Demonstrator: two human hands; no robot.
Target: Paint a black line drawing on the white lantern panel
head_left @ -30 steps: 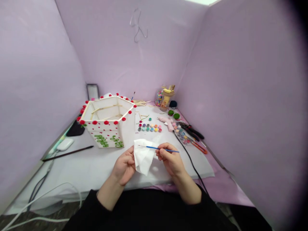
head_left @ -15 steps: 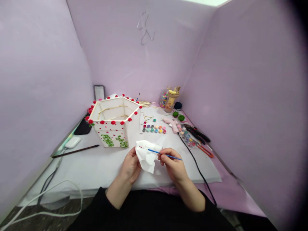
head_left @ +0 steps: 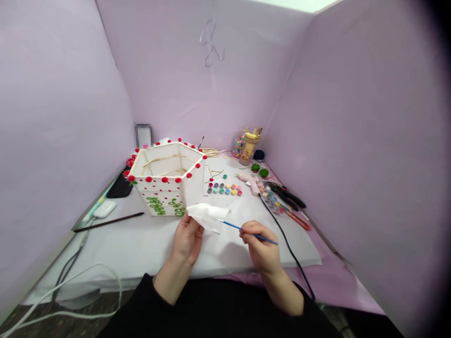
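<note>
A crumpled white tissue is pinched in my left hand, held up over the near part of the table. My right hand grips a thin blue paintbrush like a pen, its tip pointing left at the tissue's right side; whether the tip touches the tissue I cannot tell. Just behind my left hand stands an open-topped white lantern-like box, trimmed with red beads along the rim and painted with green leaves and red specks. Several small paint pots in many colours sit in rows beyond the tissue.
A pink glue gun with a black cable lies to the right, beside pliers and an orange-handled tool. At the back stand a cup and a jar of coloured balls. A dark stick and white case are left.
My right hand has drawn the paintbrush right and slightly down, away from the tissue's middle. My left hand has shifted left with the tissue, which now spreads flatter.
</note>
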